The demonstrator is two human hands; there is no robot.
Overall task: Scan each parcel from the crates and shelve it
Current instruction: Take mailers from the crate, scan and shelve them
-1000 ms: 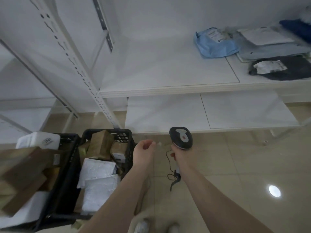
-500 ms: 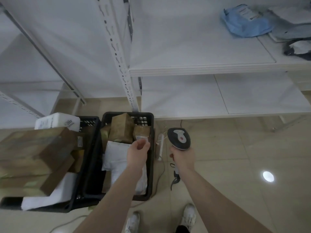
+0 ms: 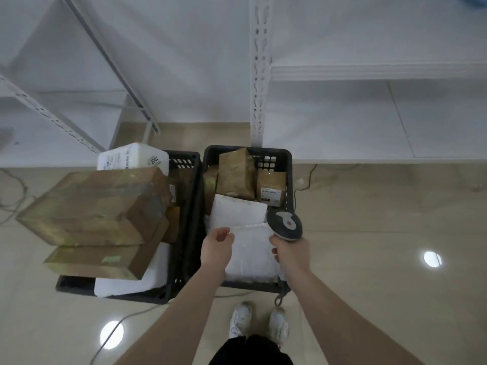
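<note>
Left hand (image 3: 216,246) now lower, fingers loosely curled over white mailer (image 3: 250,252); right hand (image 3: 290,250) grips scanner (image 3: 284,225); foam box (image 3: 133,156) reads "2002".

glossy floor tiles (image 3: 369,233), seemingly plastic crate (image 3: 288,164)

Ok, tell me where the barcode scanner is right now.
In the head view the barcode scanner is in the right hand, over the right edge of the right-hand black crate, beside the white mailer bags.
</note>
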